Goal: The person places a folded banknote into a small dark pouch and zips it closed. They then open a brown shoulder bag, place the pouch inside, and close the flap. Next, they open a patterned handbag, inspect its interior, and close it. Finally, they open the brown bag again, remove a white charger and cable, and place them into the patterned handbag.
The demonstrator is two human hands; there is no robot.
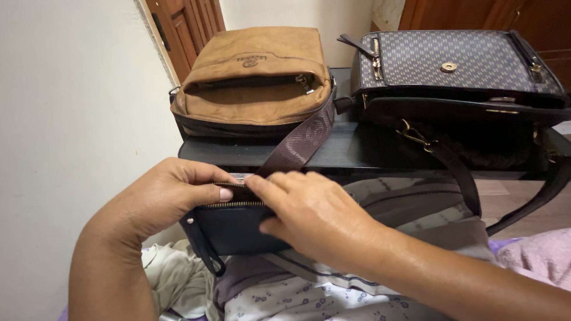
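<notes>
Dark pouch (235, 229) sat over lap clothes, below black shelf (357, 151). Left hand (163, 196) pinched zipper edge; right hand (312, 214) fingertips gripped zipper. Risk: fabric catching teeth, jamming slider.

Before you, far: a dark, flat-topped table (357, 148), its near edge running across your view.

On it, left: one tan leather shoulder bag (256, 77) with its top zip open. Its brown woven strap (300, 139) trails over the near edge of the table towards you.

On it, right, just beside the tan one: one dark patterned handbag (458, 65) with a round gold clasp. Its dark strap (461, 172) hangs off the near edge.

Near you, below: pale floral bedding (285, 300), with crumpled cloth lying on it at the left.
</notes>
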